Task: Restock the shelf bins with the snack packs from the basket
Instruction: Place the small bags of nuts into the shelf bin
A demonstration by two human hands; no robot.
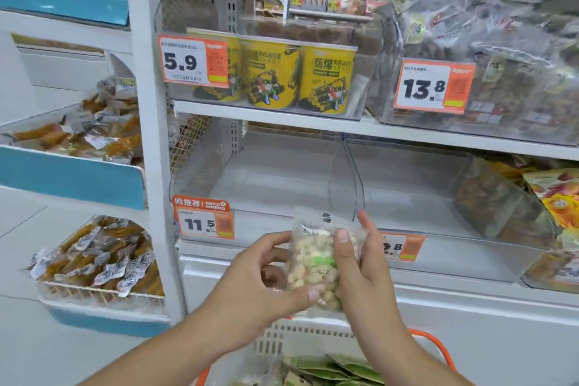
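Observation:
A clear snack pack (pixel 316 260) full of pale nuggets, with a green label band, is held upright in both hands in front of the shelf. My left hand (pixel 266 279) grips its left edge and bottom. Gripping its right side is my right hand (pixel 360 263), thumb across the front. Just behind the pack stands a clear shelf bin (pixel 250 185) with nothing in it, tagged 11.5; a second clear bin (pixel 413 194) to its right holds nothing visible. Below my arms sits the white basket (pixel 300 338) with orange handles, holding several green snack packs (pixel 338 370).
On the shelf above stand yellow tubs (pixel 272 75) tagged 5.9 and a bin of bagged snacks (pixel 488 56) tagged 13.8. Orange packs (pixel 557 197) fill the bin at far right. A white-and-blue side rack (pixel 72 178) on the left holds brown snack sticks.

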